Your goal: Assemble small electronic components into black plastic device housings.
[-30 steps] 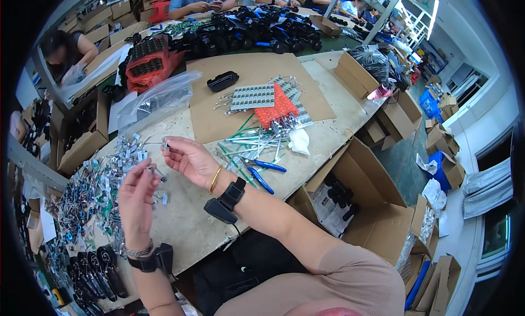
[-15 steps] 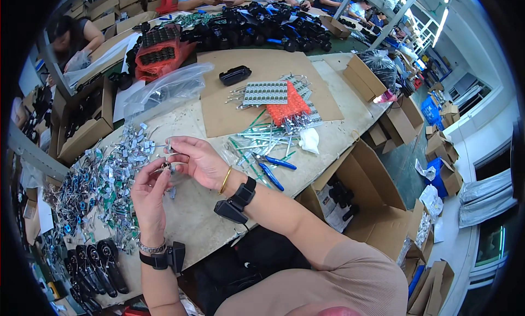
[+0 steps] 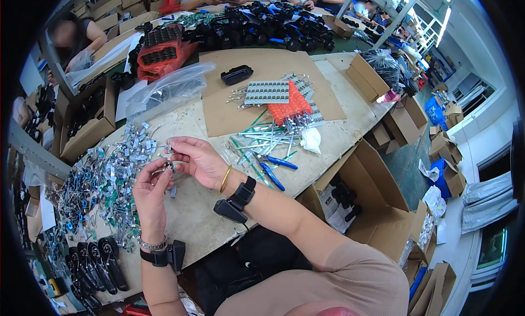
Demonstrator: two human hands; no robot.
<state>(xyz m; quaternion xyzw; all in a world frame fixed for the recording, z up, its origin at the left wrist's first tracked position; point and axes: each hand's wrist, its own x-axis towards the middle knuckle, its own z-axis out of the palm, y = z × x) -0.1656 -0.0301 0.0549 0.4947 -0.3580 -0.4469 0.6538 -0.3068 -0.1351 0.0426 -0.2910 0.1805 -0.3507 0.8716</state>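
Note:
Above the table's left part, my two hands are close together. My left hand [image 3: 151, 195] is closed, thumb and fingers pinching a small shiny round part [image 3: 168, 165]. My right hand [image 3: 198, 161] pinches a small thin silvery piece [image 3: 169, 147] between thumb and forefinger; its exact kind is too small to tell. Beside them spreads a heap of small circuit boards with wires [image 3: 117, 179]. Blue-handled cutting pliers [image 3: 270, 171] lie to the right, by a pile of thin green and white strips [image 3: 257, 138].
Panels of small boards [image 3: 266, 92] and red bubble wrap [image 3: 289, 103] rest on a cardboard sheet [image 3: 229, 116], near a black casing [image 3: 237, 74]. Several black handle-shaped parts [image 3: 95, 267] lie front left. An open carton [image 3: 377, 206] stands right, below the table edge. Other people sit across.
The round part in my left fingers shows more plainly now, its shiny face turned more into view. Both hands stay almost in place; the whole view has shifted slightly.

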